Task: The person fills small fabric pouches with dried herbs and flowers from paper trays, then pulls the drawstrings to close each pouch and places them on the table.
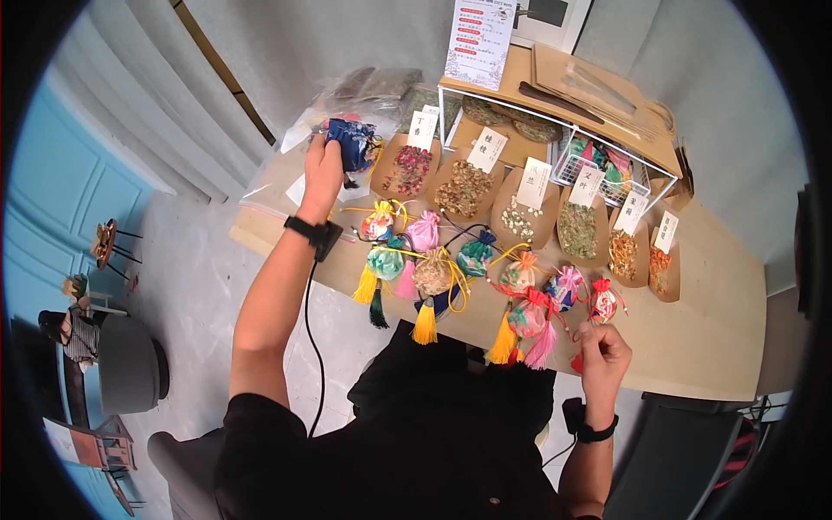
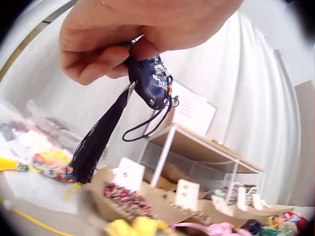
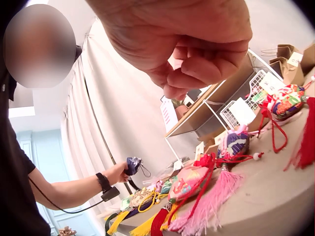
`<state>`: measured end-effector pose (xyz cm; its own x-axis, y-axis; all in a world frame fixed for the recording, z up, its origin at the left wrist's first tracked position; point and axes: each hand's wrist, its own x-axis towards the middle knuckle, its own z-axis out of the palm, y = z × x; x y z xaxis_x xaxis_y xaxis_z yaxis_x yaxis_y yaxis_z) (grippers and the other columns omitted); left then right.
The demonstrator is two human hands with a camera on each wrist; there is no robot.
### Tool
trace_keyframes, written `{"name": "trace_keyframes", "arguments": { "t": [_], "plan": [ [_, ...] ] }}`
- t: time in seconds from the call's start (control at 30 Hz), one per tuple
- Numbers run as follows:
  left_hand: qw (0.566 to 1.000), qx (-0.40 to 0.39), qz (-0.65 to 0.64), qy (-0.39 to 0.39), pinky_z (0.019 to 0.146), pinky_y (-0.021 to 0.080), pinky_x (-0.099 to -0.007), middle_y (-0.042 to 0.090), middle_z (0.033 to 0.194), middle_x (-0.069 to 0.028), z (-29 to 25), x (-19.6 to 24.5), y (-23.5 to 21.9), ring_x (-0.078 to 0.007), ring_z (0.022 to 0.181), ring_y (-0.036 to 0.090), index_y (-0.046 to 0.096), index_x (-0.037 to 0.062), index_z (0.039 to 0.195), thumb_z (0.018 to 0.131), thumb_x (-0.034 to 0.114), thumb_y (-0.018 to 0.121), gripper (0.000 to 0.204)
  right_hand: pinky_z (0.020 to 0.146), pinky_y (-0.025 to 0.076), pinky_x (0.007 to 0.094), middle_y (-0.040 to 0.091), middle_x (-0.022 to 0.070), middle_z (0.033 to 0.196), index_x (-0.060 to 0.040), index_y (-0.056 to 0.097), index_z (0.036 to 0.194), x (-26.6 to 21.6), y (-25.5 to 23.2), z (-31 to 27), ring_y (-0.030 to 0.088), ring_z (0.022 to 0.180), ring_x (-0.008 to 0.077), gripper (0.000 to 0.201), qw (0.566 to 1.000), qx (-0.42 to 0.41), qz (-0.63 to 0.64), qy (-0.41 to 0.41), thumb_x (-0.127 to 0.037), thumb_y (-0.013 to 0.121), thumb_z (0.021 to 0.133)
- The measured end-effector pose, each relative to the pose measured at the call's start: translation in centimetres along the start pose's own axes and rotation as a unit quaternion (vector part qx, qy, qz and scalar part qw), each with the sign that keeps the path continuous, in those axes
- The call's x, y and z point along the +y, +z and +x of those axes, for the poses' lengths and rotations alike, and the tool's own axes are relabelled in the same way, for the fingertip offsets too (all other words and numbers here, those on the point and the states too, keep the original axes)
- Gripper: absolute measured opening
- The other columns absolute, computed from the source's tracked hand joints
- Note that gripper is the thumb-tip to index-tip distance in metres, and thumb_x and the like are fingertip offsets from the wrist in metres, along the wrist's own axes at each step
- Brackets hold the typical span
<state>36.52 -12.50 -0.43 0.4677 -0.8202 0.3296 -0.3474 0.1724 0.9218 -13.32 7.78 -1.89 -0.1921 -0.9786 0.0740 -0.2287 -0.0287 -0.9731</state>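
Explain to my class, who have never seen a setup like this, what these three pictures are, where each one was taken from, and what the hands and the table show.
No machine here: a person works with two bare hands and wears three cameras. The wide picture comes from a camera on the head, looking down. The other two come from cameras strapped to each wrist, looking up past that hand.

The left hand is raised and holds a dark blue embroidered sachet with a long dark tassel hanging from it. The right hand hovers with fingers loosely curled near the table's front edge, beside a red-topped sachet; I cannot tell whether it pinches anything.

On the wooden table lie many colourful sachets with tassels, such as a pink one. Behind them stand brown paper trays of dried herbs and flowers with white label cards, a white wire shelf, and a printed sign.
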Motion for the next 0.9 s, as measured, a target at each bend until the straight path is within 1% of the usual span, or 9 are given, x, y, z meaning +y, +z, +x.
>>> {"name": "trace_keyframes", "arguments": {
  "t": [0.07, 0.17, 0.27, 0.3, 0.4, 0.6, 0.73, 0.77, 0.9],
  "plan": [
    [0.999, -0.031, -0.010, 0.036, 0.069, 0.047, -0.0290, 0.062, 0.084, -0.0052, -3.4, 3.9, 0.6, -0.0107, 0.077, 0.055, 0.062, -0.0020, 0.104, 0.099, 0.014, 0.048, 0.022, 0.064, 0.047, 0.0260, 0.065, 0.0033, 0.085, 0.0003, 0.071, 0.097, -1.6, 1.2, 1.3, 0.055, 0.069, 0.0083, 0.009, 0.995, -0.011, -0.050, -0.085, -0.006, 0.077, 0.094],
    [0.991, -0.107, -0.070, 0.046, 0.071, 0.047, -0.0275, 0.061, 0.085, -0.0030, -9.7, 7.8, 2.8, -0.0078, 0.079, 0.052, 0.061, -0.0010, 0.103, 0.098, 0.007, 0.049, 0.016, 0.084, 0.053, 0.0330, 0.069, 0.0111, 0.112, 0.0001, 0.072, 0.121, -5.8, 3.2, 2.6, 0.065, 0.092, 0.0193, 0.038, 0.962, -0.031, -0.153, -0.223, -0.004, 0.083, 0.085],
    [0.971, -0.176, -0.163, -0.015, 0.072, 0.047, -0.0270, 0.061, 0.085, -0.0022, -15.9, 10.9, 6.4, -0.0076, 0.080, 0.053, 0.059, -0.0011, 0.102, 0.095, -0.001, 0.049, 0.013, 0.091, 0.053, 0.0383, 0.070, 0.0157, 0.124, -0.0013, 0.072, 0.122, -8.6, 5.0, 3.3, 0.068, 0.102, 0.0296, 0.041, 0.941, -0.025, -0.147, -0.304, -0.005, 0.083, 0.083],
    [0.975, -0.202, -0.095, 0.019, 0.071, 0.047, -0.0273, 0.060, 0.085, -0.0030, -17.4, 11.8, 6.9, -0.0076, 0.080, 0.053, 0.059, -0.0018, 0.102, 0.094, -0.001, 0.050, 0.012, 0.091, 0.053, 0.0389, 0.070, 0.0162, 0.125, -0.0018, 0.072, 0.122, -9.2, 5.4, 3.4, 0.068, 0.103, 0.0309, 0.041, 0.930, -0.020, -0.150, -0.334, -0.005, 0.083, 0.083],
    [0.961, -0.240, -0.134, -0.015, 0.068, 0.050, -0.0324, 0.058, 0.083, -0.0080, -21.4, 11.8, 10.2, -0.0139, 0.073, 0.058, 0.059, 0.0000, 0.106, 0.093, 0.001, 0.053, 0.014, 0.093, 0.052, 0.0407, 0.070, 0.0161, 0.127, -0.0026, 0.073, 0.119, -9.5, 4.9, 3.6, 0.067, 0.106, 0.0323, 0.039, 0.912, -0.014, -0.172, -0.372, -0.005, 0.084, 0.082],
    [0.948, -0.289, -0.100, 0.086, 0.073, 0.050, -0.0442, 0.059, 0.091, -0.0160, -24.2, 13.1, 14.0, -0.0351, 0.081, 0.063, 0.058, 0.0012, 0.107, 0.091, 0.006, 0.059, 0.017, 0.098, 0.050, 0.0458, 0.071, 0.0140, 0.125, -0.0026, 0.075, 0.100, -6.1, 2.4, 3.0, 0.065, 0.113, 0.0337, 0.022, 0.928, -0.023, -0.192, -0.320, -0.004, 0.084, 0.080],
    [0.944, -0.261, 0.025, 0.203, 0.072, 0.050, -0.0431, 0.056, 0.104, -0.0148, -24.7, 12.3, 15.3, -0.0312, 0.084, 0.061, 0.053, 0.0007, 0.125, 0.087, 0.011, 0.069, 0.043, 0.105, 0.047, 0.0470, 0.071, 0.0138, 0.125, -0.0034, 0.074, 0.091, -6.2, 1.3, 2.4, 0.062, 0.123, 0.0379, 0.015, 0.933, -0.014, -0.200, -0.299, -0.004, 0.084, 0.080],
    [0.946, -0.267, 0.098, 0.157, 0.082, 0.051, -0.0503, 0.053, 0.117, -0.0195, -25.0, 12.3, 15.3, -0.0393, 0.100, 0.060, 0.046, 0.0016, 0.138, 0.079, 0.025, 0.082, 0.072, 0.107, 0.046, 0.0475, 0.071, 0.0140, 0.126, -0.0034, 0.074, 0.090, -6.0, 1.0, 2.4, 0.061, 0.125, 0.0390, 0.015, 0.932, -0.015, -0.198, -0.304, -0.003, 0.084, 0.080],
    [0.920, -0.233, 0.129, 0.286, 0.101, 0.046, -0.0523, 0.050, 0.128, -0.0232, -25.6, 13.5, 14.9, -0.0439, 0.119, 0.052, 0.041, 0.0016, 0.148, 0.063, 0.038, 0.094, 0.107, 0.111, 0.045, 0.0510, 0.070, 0.0152, 0.130, -0.0032, 0.071, 0.086, -4.7, 0.0, 3.1, 0.059, 0.129, 0.0427, 0.015, 0.919, -0.040, -0.214, -0.330, -0.001, 0.082, 0.077]
  ]
}}
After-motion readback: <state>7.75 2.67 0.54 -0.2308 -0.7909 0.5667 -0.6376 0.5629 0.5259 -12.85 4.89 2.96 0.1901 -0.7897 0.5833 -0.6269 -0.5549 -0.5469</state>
